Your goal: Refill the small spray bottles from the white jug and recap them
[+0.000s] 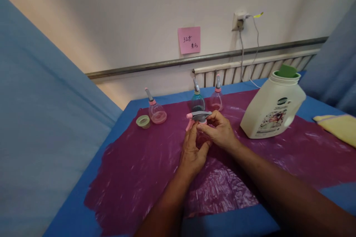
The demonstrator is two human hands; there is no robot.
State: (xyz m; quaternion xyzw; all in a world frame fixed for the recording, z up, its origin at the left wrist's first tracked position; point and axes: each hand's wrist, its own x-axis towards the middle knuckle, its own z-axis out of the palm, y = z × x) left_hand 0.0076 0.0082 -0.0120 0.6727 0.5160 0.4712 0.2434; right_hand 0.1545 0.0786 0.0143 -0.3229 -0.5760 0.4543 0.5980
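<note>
My left hand (pixel 192 151) wraps round the body of a small clear spray bottle (pixel 202 137) standing on the purple plastic sheet (pixel 133 170). Its grey and pink trigger head (pixel 199 116) sticks out above my fingers. My right hand (pixel 219 129) pinches the bottle's neck just under that head. Both hands are closed on the bottle at the middle of the table.
Behind stand three more small spray bottles: pink (pixel 156 112), teal (pixel 197 99), pink (pixel 216 97). A green cap (pixel 143 121) lies at left. A big white jug (pixel 274 108) stands open at right, beside a yellow cloth (pixel 338 127). Blue table cover (pixel 72 214), wall behind.
</note>
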